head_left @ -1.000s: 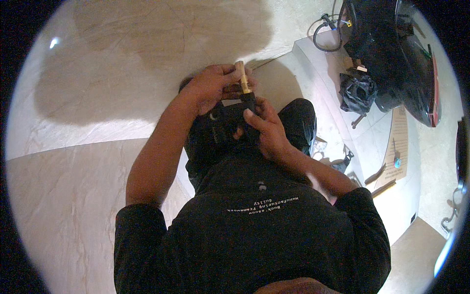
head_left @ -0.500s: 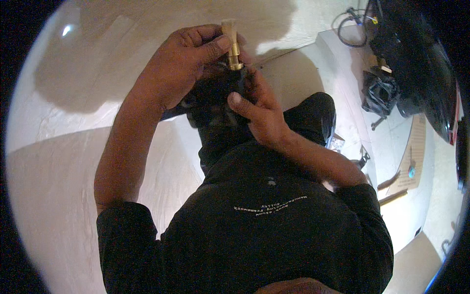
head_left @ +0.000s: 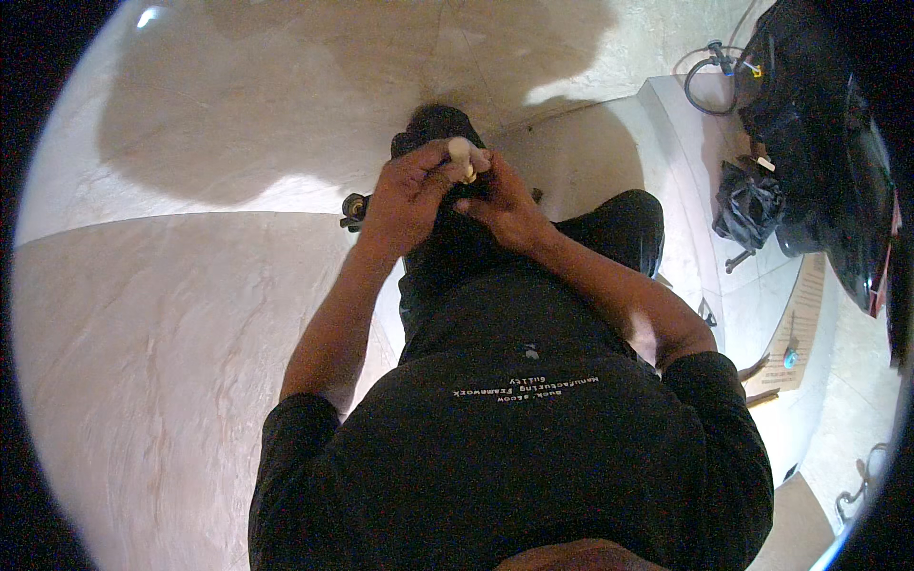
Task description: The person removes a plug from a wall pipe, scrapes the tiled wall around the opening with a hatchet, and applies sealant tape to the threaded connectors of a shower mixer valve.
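Observation:
In front of my lap, both my hands are close together on a slim brass fitting [head_left: 469,175] with a pale, rounded end, seen nearly end-on. My left hand [head_left: 411,195] has its fingers closed round the pale end. From the other side my right hand [head_left: 505,202] closes on the lower part of the fitting, its thumb toward my body. What the fitting joins below is hidden by the hands and lost against my dark trousers. A black part with a round, ringed end [head_left: 355,206] juts out beside my left wrist.
A pale, marbled floor [head_left: 190,314] spreads ahead and to the left, with shadows on it. At the right are a large glossy black object [head_left: 809,124], a crumpled black plastic bag [head_left: 749,205], a black looped cable [head_left: 705,90] and a flat cardboard piece [head_left: 795,328].
Both hands have come lower and nearer my body, the left also moving right. The brass fitting has tipped from standing lengthwise in view to nearly end-on.

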`<state>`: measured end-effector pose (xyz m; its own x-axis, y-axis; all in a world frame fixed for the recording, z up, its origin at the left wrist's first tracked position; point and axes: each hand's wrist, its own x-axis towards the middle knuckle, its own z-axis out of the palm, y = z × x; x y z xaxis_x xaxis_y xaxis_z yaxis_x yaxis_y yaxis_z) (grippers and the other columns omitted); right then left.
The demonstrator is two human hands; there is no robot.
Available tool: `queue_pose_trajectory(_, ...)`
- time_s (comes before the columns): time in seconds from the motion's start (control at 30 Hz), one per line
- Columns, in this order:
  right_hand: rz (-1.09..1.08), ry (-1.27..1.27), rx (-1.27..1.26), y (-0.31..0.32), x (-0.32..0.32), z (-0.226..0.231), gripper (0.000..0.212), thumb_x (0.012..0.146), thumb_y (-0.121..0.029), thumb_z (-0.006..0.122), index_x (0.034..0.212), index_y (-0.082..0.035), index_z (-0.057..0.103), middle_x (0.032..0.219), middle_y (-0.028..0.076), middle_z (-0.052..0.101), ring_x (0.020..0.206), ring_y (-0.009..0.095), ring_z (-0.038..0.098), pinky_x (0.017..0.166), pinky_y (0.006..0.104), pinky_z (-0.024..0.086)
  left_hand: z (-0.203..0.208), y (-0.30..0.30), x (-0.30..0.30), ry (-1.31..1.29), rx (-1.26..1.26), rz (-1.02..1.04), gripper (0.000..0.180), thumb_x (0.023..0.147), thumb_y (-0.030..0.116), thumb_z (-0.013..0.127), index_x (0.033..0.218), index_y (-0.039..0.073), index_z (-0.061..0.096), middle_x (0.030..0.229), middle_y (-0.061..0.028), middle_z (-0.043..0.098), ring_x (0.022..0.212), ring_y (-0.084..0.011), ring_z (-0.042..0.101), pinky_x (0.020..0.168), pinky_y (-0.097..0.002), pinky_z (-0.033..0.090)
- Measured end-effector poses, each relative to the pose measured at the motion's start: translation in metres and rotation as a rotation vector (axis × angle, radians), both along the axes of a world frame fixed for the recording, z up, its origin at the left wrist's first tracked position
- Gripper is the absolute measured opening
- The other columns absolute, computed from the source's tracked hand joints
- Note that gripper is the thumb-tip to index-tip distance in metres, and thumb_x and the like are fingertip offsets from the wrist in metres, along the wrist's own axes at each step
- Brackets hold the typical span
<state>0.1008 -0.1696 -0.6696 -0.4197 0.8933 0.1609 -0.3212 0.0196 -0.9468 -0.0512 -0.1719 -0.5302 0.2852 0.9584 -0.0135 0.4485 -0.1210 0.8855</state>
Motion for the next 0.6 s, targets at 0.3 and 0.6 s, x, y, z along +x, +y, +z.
queue_pose_trajectory(0.3, -0.095, -0.171, -0.063, -0.020, 0.018, -0.026, 0.054, 0.087, -0.009, 0.075, 0.135, -0.010, 0.049, 0.131, 0.010, 0.062, 0.124, 0.027, 0.059, 0.107, 0.0429, 0.046, -0.060, -0.014, 0.014, 0.021, 0.150, -0.106, 0.023, 0.102, 0.014, 0.058, 0.120, 0.006, 0.068, 0.111, -0.0126, 0.074, 0.098, -0.0241, 0.072, 0.088, -0.0343, 0.055)
queue_pose_trajectory(0.6, -0.047, -0.260, -0.034, -0.007, 0.027, -0.015, 0.058, 0.090, -0.002, 0.072, 0.141, -0.006, 0.045, 0.135, 0.011, 0.059, 0.127, 0.024, 0.057, 0.110, 0.0389, 0.046, -0.050, -0.006, 0.014, -0.013, 0.061, -0.084, 0.021, 0.100, 0.012, 0.059, 0.118, 0.006, 0.069, 0.112, -0.0118, 0.074, 0.100, -0.0265, 0.072, 0.087, -0.0347, 0.055)
